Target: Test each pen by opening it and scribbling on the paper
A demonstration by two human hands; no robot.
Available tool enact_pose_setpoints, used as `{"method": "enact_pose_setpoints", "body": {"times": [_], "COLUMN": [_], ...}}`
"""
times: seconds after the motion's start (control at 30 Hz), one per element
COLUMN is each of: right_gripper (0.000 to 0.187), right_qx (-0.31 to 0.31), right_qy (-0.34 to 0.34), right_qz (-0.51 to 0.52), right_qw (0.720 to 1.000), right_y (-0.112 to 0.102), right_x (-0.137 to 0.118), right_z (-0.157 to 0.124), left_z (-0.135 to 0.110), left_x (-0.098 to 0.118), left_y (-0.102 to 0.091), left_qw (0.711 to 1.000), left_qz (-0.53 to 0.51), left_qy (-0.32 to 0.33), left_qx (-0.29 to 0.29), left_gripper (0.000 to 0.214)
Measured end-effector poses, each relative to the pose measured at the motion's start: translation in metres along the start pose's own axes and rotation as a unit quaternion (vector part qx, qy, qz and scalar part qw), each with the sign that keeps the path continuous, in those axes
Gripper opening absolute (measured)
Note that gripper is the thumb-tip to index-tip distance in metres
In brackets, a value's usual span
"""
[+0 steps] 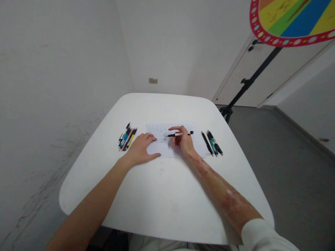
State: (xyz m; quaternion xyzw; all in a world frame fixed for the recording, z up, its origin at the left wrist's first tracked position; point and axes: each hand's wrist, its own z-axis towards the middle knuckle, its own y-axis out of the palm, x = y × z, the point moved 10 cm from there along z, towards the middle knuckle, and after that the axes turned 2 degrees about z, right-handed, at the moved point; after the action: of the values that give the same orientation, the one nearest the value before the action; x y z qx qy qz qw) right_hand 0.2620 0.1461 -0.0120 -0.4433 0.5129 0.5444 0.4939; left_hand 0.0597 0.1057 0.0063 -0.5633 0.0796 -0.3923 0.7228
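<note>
A white sheet of paper [167,150] lies on the table, its upper part covered with lines of handwriting too small to read. My left hand [142,148] rests flat at the sheet's left edge, thumb and fingers spread, holding nothing. Over the middle of the sheet, my right hand [184,139] grips a white pen with black ends [178,134]. The pen lies nearly level, its tip pointing left near the written lines; whether it touches the paper I cannot tell. The right index finger is stretched out above the pen.
Several pens [127,138] in mixed colours lie left of my left hand. More black and green pens [213,143] lie right of the paper. The white table [162,195] has rounded corners. Behind it at right stands a colourful wheel [295,21] on a black stand [255,75].
</note>
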Motion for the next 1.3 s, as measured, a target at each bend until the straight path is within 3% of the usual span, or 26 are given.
{"method": "enact_pose_setpoints", "body": {"times": [0.07, 0.3, 0.43, 0.87, 1.3], "right_gripper": [0.059, 0.005, 0.021, 0.021, 0.02], "right_qx": [-0.022, -0.041, -0.023, -0.044, -0.012], "right_qy": [0.011, -0.081, -0.087, -0.083, -0.085], "right_qz": [-0.024, -0.111, -0.149, -0.183, -0.197], "right_qw": [0.999, 0.99, 0.985, 0.979, 0.977], "right_y": [0.007, 0.018, 0.017, 0.021, 0.015], "right_x": [0.004, -0.012, -0.009, -0.001, 0.0], "right_z": [-0.005, -0.014, -0.015, -0.013, -0.012], "left_z": [0.0, 0.0, -0.001, 0.0, 0.0], "left_x": [0.0, 0.0, -0.001, 0.0, 0.0], "left_y": [0.0, 0.0, 0.001, -0.001, 0.0], "left_qw": [1.0, 1.0, 1.0, 1.0, 1.0], "left_qz": [-0.002, -0.005, -0.003, -0.001, 0.005], "left_qy": [0.001, 0.002, 0.0, -0.002, -0.006], "left_qx": [0.0, 0.003, 0.005, 0.003, -0.004], "left_gripper": [0.062, 0.062, 0.063, 0.062, 0.063]}}
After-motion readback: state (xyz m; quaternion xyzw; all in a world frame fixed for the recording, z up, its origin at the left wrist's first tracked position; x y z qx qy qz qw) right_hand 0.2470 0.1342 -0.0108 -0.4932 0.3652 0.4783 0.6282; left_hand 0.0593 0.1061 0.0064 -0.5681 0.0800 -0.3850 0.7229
